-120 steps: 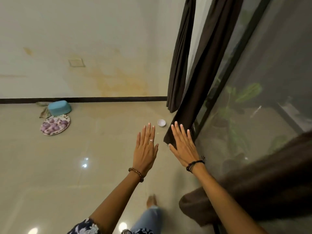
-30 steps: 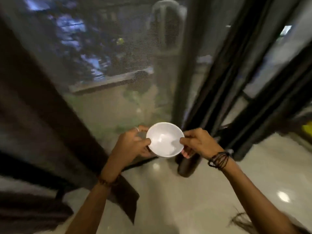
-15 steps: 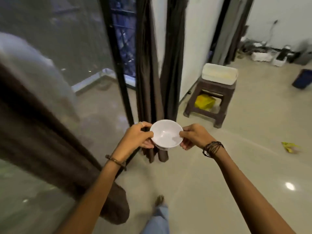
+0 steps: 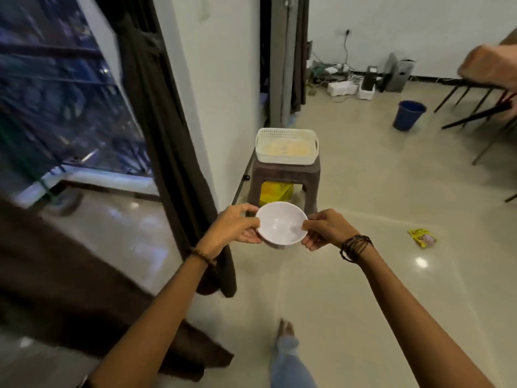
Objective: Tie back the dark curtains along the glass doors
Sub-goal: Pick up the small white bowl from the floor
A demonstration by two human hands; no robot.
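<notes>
Now the left hand (image 4: 233,226) and the right hand (image 4: 326,228) each grip one side of a white bowl (image 4: 281,223). A dark curtain (image 4: 167,152) hangs just beside them.

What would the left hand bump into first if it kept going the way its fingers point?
The left hand points right, and the white bowl it already grips is first; beyond that, the right hand.

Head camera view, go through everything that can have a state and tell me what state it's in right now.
White bowl: empty, upright, held off the floor.
Left hand: grips the bowl's rim.
Right hand: grips the opposite rim.
Dark curtain: hanging loose, not tied back.
White basket: resting on the brown stool.
Blue bucket: upright on the floor.
</notes>
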